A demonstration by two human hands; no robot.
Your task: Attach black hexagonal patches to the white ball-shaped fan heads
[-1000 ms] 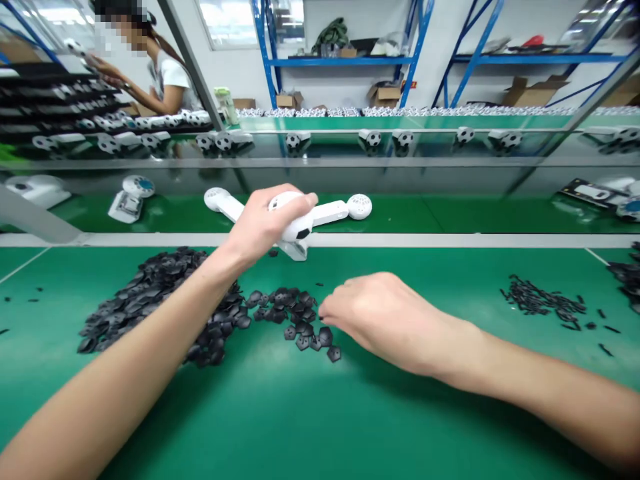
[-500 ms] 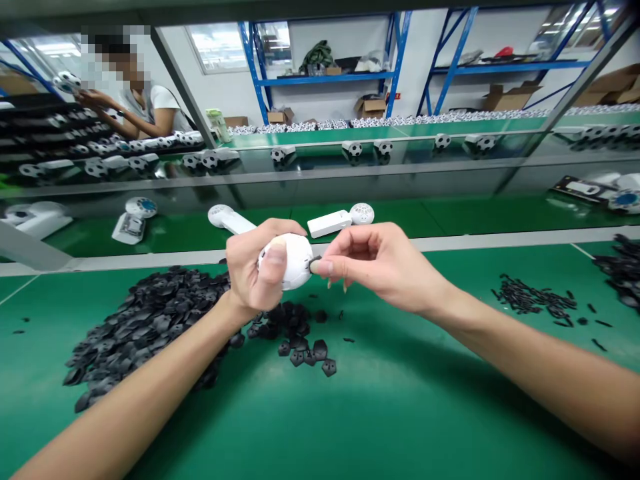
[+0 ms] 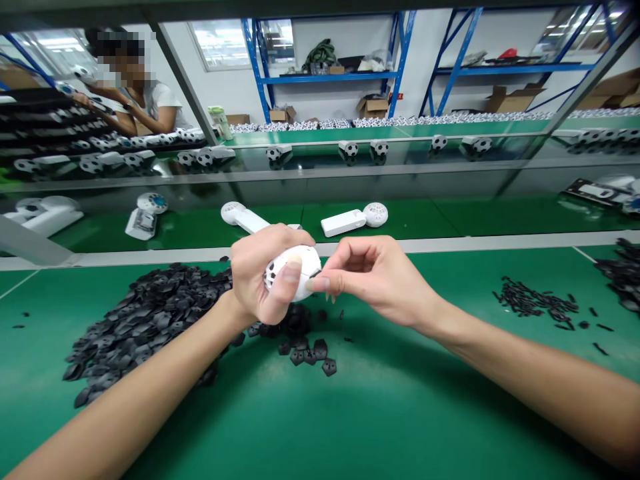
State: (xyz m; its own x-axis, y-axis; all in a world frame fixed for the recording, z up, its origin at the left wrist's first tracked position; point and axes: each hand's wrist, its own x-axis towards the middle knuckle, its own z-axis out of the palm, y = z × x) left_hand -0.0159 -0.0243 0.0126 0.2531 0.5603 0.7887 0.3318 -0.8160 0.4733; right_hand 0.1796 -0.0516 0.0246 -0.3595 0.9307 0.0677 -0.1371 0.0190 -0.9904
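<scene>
My left hand [image 3: 267, 273] is closed around a white round fan head [image 3: 306, 257], its thumb pressed across the front. Dark slots show at the head's left side. At the head's right edge, my right hand [image 3: 367, 277] pinches a small black plastic piece [image 3: 315, 273] between thumb and forefinger, touching the shell. Most of that piece is hidden by the fingers. Below the hands lie loose black pentagon pieces [image 3: 320, 348]. A big pile of black pieces [image 3: 155, 327] spreads beside my left forearm.
Small black strips [image 3: 537, 298] lie to the right, with another black pile [image 3: 623, 270] at the edge. Beyond the pale rail [image 3: 450, 245], white handheld fans [image 3: 345, 223] lie on a green belt. A co-worker [image 3: 150, 107] handles a white part at the back left.
Both hands have shifted slightly down and right in view. The fan head has turned, showing more slots on its left. The black piece sits closer against the shell.
</scene>
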